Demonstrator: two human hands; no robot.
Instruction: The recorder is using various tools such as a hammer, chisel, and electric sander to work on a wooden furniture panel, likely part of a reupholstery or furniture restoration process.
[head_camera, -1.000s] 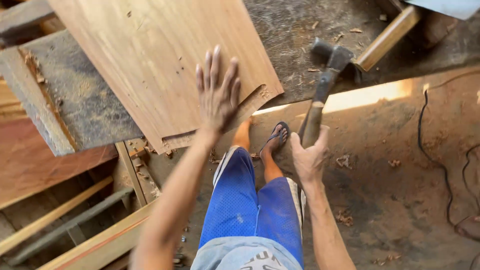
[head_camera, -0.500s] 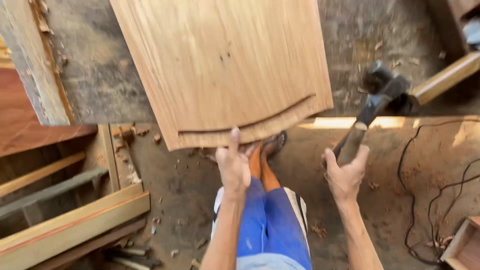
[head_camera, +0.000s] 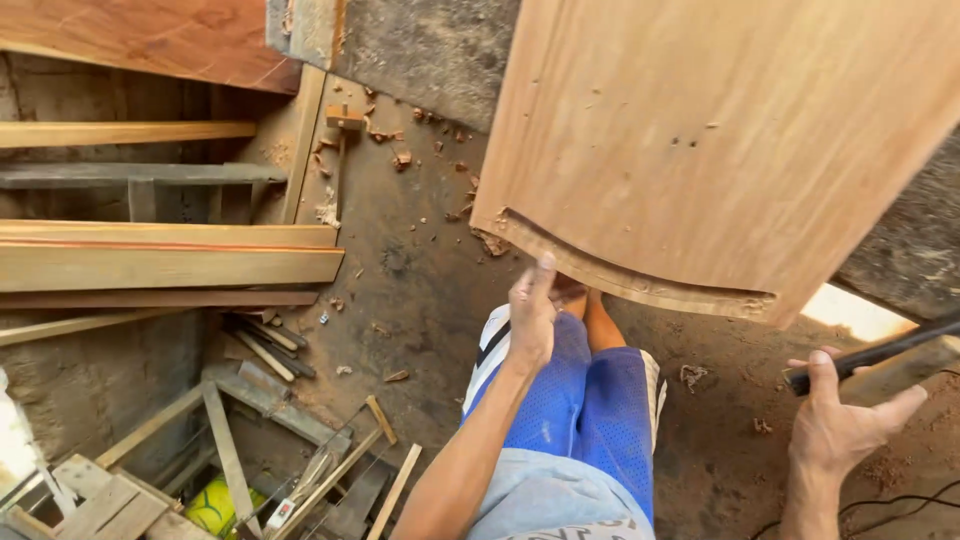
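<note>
One possible package: a crumpled yellow-green bag or wrapper (head_camera: 215, 507), bottom left of frame, half hidden under wood scraps. No labels, signs, screens seen.

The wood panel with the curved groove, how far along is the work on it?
Done: a curved groove is cut near the wood panel edge. In hand: left hand grips that edge; right hand holds a dark tool handle. Left: groove looks rough, chips litter the floor.

view: head, a single camera worn on the head | facing: steeply downward over the person's own legs to the dirt floor (head_camera: 420, 290) | nearness: close, the wooden panel (head_camera: 720, 140) is seen at arm's reach | shared: nothing is shared, only one view is given
</note>
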